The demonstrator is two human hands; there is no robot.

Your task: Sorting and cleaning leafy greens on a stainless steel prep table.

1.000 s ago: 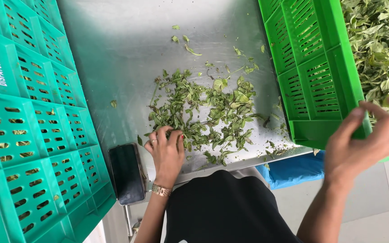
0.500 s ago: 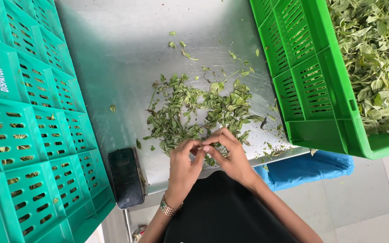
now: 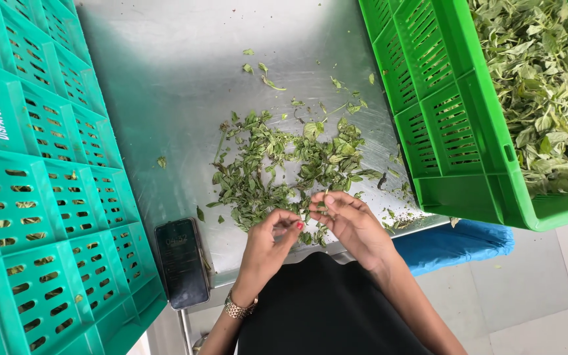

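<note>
My left hand (image 3: pixel 272 238) and right hand (image 3: pixel 350 220) pinch one small green leafy sprig (image 3: pixel 310 213), plucking; just beyond lies the loose green leaf pile (image 3: pixel 284 164) on the steel worktop (image 3: pixel 165 98).

Gold wristband (image 3: pixel 240 307), black garment (image 3: pixel 323 309)

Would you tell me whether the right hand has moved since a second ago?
Yes. The right hand came from the bright green crate leftward to the leaf pile, meeting the left hand.
</note>
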